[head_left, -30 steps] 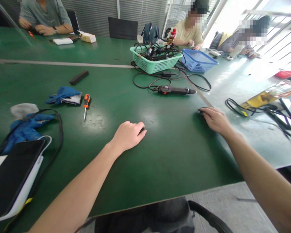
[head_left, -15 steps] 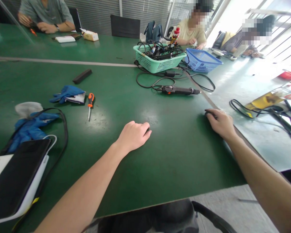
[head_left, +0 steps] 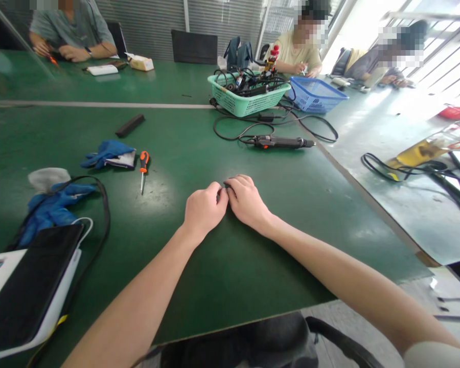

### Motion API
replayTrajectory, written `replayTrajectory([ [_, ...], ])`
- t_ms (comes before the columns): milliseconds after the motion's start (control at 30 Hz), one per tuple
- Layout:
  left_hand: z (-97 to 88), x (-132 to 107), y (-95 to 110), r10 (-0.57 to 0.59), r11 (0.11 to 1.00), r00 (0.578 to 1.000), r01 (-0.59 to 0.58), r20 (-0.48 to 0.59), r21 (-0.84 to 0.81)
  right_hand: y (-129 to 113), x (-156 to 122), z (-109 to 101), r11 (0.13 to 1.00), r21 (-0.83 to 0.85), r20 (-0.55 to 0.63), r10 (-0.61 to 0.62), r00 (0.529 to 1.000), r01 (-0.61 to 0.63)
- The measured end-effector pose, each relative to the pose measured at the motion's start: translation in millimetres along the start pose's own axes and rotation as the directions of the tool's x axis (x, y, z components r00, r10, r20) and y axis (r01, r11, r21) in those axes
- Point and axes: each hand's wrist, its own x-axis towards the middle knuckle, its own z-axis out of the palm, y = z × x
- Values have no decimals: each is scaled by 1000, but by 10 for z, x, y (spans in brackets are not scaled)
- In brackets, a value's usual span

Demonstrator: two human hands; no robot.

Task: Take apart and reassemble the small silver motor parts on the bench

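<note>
Both hands meet at the middle of the green table (head_left: 230,266); the left hand (head_left: 204,208) lies knuckles up with its fingers curled under, and the right hand (head_left: 247,200) lies just beside it, touching it at the fingertips; between the two sets of fingertips shows a small dark thing (head_left: 224,186), resting on the table and mostly hidden, so what it is cannot be told; both hands seem to pinch it from either side, though the grip itself is covered by the fingers; left of the hands lies a screwdriver (head_left: 143,167) with an orange and black handle, its shaft pointing toward the near edge; just beside it, further left, a blue glove (head_left: 106,152) rests on a pale flat piece; nearer the left edge more blue cloth (head_left: 49,208) lies under a black strap (head_left: 101,214), with a grey rag (head_left: 48,178) behind it; at the near left corner a black and white device (head_left: 21,291) sits on the table; a black bar (head_left: 130,125) lies further back; beyond the hands an electric driver (head_left: 279,142) lies on its side, its cable (head_left: 233,134) looping back to a green basket (head_left: 247,99) full of tools; a blue basket (head_left: 314,95) stands just right of that; other people sit at the far side of the table, their hands well apart from these two.
</note>
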Motion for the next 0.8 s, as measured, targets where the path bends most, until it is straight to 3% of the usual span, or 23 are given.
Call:
replayTrajectory([
  [133, 9, 12, 14, 0, 1000, 1000, 0, 0, 0, -78, 11, 52, 996, 10, 31, 84, 996, -85],
  [300, 7, 15, 36, 31, 999, 999, -32, 31, 23, -37, 6, -147, 993, 58, 39, 104, 994, -107],
  [533, 14, 35, 118, 100, 992, 992, -105, 72, 74, 283, -199, -529, 996, 65, -67, -63, 996, 68],
  [667, 24, 66, 152, 133, 990, 987, -137, 89, 38, 357, -288, -517, 985, 46, -18, -166, 986, 167],
  [800, 30, 97, 167, 207, 974, 968, -218, 144, 64, 314, -275, -457, 981, 34, 51, -193, 980, 192],
])
